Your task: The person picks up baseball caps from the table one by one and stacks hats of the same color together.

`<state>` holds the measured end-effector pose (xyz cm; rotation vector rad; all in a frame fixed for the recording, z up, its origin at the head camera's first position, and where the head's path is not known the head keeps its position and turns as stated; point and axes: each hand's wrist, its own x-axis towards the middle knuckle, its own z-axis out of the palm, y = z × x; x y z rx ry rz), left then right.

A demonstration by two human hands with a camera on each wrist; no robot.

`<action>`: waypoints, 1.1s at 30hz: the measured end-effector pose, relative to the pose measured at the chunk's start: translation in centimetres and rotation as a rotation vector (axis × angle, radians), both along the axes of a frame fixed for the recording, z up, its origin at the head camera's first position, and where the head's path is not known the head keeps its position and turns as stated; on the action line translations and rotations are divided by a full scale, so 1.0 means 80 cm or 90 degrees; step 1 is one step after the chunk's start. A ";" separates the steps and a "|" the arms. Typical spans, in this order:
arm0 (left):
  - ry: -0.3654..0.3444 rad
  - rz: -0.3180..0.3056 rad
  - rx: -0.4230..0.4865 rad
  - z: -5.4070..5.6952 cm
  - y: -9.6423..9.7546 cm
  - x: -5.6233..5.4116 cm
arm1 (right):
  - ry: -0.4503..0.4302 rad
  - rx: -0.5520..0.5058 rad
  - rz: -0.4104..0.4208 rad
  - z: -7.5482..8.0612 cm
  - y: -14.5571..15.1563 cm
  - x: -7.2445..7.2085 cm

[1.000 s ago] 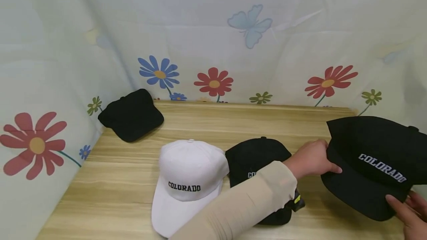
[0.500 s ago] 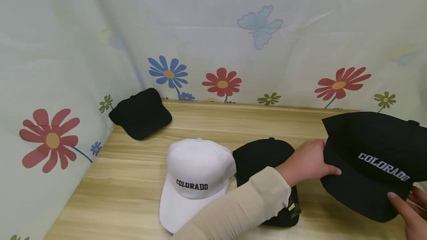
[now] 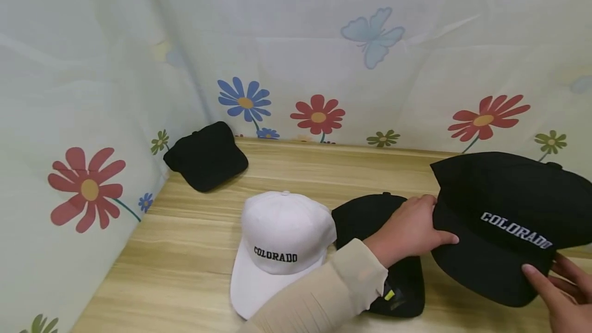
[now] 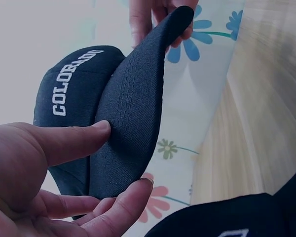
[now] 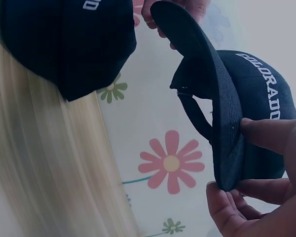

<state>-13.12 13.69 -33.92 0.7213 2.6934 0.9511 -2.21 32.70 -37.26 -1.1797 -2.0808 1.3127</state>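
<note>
A black cap [image 3: 504, 194] with white COLORADO lettering is held up at the right of the head view, brim toward the person. My left hand [image 3: 411, 230] pinches one side of its brim, thumb on top and fingers beneath, as the left wrist view also shows on the brim [image 4: 133, 103]. The other side of the brim is pinched by my right hand [image 3: 564, 292]. In the right wrist view the adjustment strap [image 5: 195, 118] shows at the back of the cap. Below my left forearm a second black cap [image 3: 370, 215] lies on the table, partly hidden by the sleeve.
A white COLORADO cap [image 3: 289, 225] sits left of the second black cap. Farther back, another black cap [image 3: 208, 155] rests at the table's left corner. The wooden table [image 3: 185, 235] is bordered by a flower-printed cloth [image 3: 287, 40] at the back and sides.
The head view has turned left, so the table and its caps shift right in it. Both hands have brought the held cap somewhat left, toward the second black cap.
</note>
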 end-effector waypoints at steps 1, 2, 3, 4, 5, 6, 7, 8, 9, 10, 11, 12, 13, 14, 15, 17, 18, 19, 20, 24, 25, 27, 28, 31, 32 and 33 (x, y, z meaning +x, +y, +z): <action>0.000 0.002 0.002 0.000 -0.004 0.001 | -0.008 0.007 0.007 0.000 -0.001 -0.001; -0.001 0.003 0.003 0.000 -0.008 0.002 | -0.016 0.016 0.016 -0.001 -0.002 -0.001; -0.001 0.005 0.003 0.000 -0.012 0.003 | -0.019 0.023 0.025 -0.001 -0.002 -0.002; 0.001 0.006 0.002 0.000 -0.016 0.004 | -0.023 0.031 0.035 -0.001 -0.002 -0.003; 0.003 0.007 0.000 0.000 -0.020 0.005 | -0.026 0.039 0.045 0.000 -0.003 -0.004; 0.006 0.008 -0.003 -0.001 -0.023 0.005 | -0.039 0.052 0.060 0.000 -0.003 -0.005; 0.010 0.009 -0.006 -0.001 -0.026 0.006 | -0.050 0.062 0.073 0.001 -0.004 -0.006; 0.015 0.009 -0.009 -0.001 -0.029 0.006 | -0.053 0.071 0.084 0.001 -0.004 -0.006; 0.019 0.011 -0.012 -0.001 -0.032 0.007 | -0.057 0.077 0.095 0.002 -0.005 -0.007; 0.022 0.011 -0.013 -0.001 -0.035 0.007 | -0.062 0.082 0.103 0.002 -0.006 -0.008; 0.022 0.013 -0.012 -0.001 -0.038 0.008 | -0.067 0.087 0.109 0.002 -0.009 -0.009; 0.023 0.014 -0.009 0.000 -0.042 0.008 | -0.072 0.092 0.115 0.002 -0.011 -0.010; 0.022 0.017 -0.004 0.000 -0.045 0.008 | -0.074 0.098 0.120 0.002 -0.014 -0.010; 0.021 0.018 0.002 0.000 -0.049 0.009 | -0.080 0.105 0.129 0.003 -0.017 -0.011; 0.017 0.021 0.009 0.000 -0.053 0.009 | -0.087 0.109 0.140 0.004 -0.021 -0.012; 0.014 0.029 0.013 0.000 -0.060 0.010 | -0.106 0.116 0.161 0.006 -0.029 -0.013; 0.015 0.033 0.011 -0.001 -0.064 0.012 | -0.114 0.118 0.166 0.007 -0.032 -0.014; 0.016 0.037 0.008 -0.002 -0.067 0.013 | -0.122 0.116 0.170 0.007 -0.035 -0.015; 0.018 0.040 0.004 -0.002 -0.071 0.014 | -0.129 0.115 0.172 0.008 -0.038 -0.016; 0.022 0.055 -0.009 -0.004 -0.083 0.019 | -0.133 0.108 0.164 0.007 -0.046 -0.018; 0.020 0.057 -0.007 -0.005 -0.086 0.020 | -0.131 0.111 0.165 0.007 -0.048 -0.019; 0.012 0.066 -0.004 -0.006 -0.092 0.022 | -0.134 0.120 0.183 0.008 -0.052 -0.020; 0.011 0.070 -0.005 -0.007 -0.096 0.023 | -0.135 0.126 0.192 0.009 -0.055 -0.020; 0.000 0.080 -0.004 -0.010 -0.105 0.026 | -0.139 0.135 0.217 0.010 -0.062 -0.021; -0.002 0.083 -0.002 -0.011 -0.108 0.028 | -0.141 0.136 0.228 0.011 -0.064 -0.021; -0.002 0.086 -0.003 -0.011 -0.111 0.030 | -0.141 0.140 0.237 0.011 -0.066 -0.021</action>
